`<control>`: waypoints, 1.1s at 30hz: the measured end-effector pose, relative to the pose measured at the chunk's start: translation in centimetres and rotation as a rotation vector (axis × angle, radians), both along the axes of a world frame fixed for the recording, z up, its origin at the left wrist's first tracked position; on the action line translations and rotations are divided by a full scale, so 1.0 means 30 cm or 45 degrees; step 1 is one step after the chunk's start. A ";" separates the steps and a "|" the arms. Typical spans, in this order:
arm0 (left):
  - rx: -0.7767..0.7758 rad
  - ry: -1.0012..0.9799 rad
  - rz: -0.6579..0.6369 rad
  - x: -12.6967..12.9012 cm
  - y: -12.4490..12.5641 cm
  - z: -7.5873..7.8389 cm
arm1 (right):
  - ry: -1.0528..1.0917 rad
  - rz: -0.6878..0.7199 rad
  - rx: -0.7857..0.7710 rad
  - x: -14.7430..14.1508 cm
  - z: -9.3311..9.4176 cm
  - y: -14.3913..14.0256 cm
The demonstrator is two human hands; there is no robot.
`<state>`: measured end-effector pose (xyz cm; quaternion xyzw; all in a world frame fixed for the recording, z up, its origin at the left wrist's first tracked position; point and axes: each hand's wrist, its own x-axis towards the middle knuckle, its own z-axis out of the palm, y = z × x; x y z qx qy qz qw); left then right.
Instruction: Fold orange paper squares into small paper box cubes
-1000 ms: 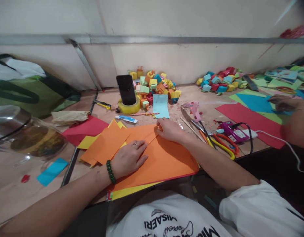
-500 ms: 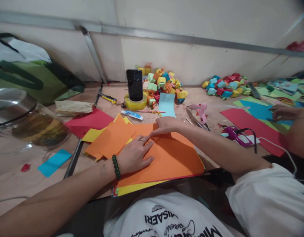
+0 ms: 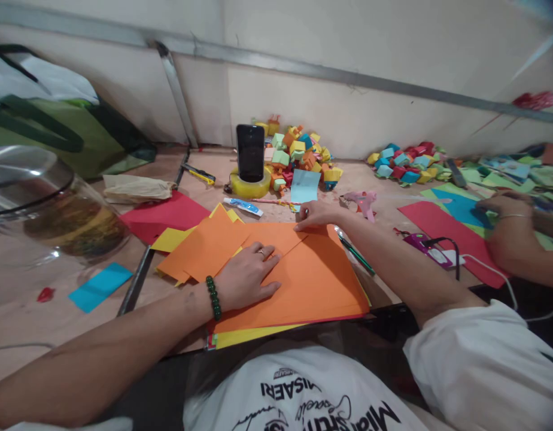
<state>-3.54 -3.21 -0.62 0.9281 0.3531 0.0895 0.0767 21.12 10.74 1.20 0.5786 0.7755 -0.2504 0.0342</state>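
A stack of orange paper sheets point(image 3: 321, 275), with red and yellow edges showing beneath, lies in front of me. On it my left hand point(image 3: 247, 275) rests flat, fingers spread, pressing a smaller orange piece whose straight edge shows between my hands. My right hand point(image 3: 319, 215) is at the stack's far edge, its fingers pinched together on a corner of the orange paper; the fingertips are partly hidden. Left of my left hand, several cut orange pieces point(image 3: 204, 242) overlap a yellow piece point(image 3: 167, 240). A red sheet point(image 3: 169, 216) lies behind them.
A phone point(image 3: 250, 152) stands in a tape roll point(image 3: 245, 187) before a heap of paper cubes point(image 3: 303, 149). A glue gun point(image 3: 364, 202), purple device point(image 3: 422, 246) and another person's hand point(image 3: 505, 206) are right. A glass jar point(image 3: 70, 221) stands left.
My right hand has slid right along the far edge, away from my left hand, which stays in place. The other person's hand has shifted, and a second one shows behind it.
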 end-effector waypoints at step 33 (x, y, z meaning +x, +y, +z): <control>0.087 0.158 -0.014 0.000 -0.012 0.026 | 0.148 0.023 0.043 -0.129 0.070 -0.128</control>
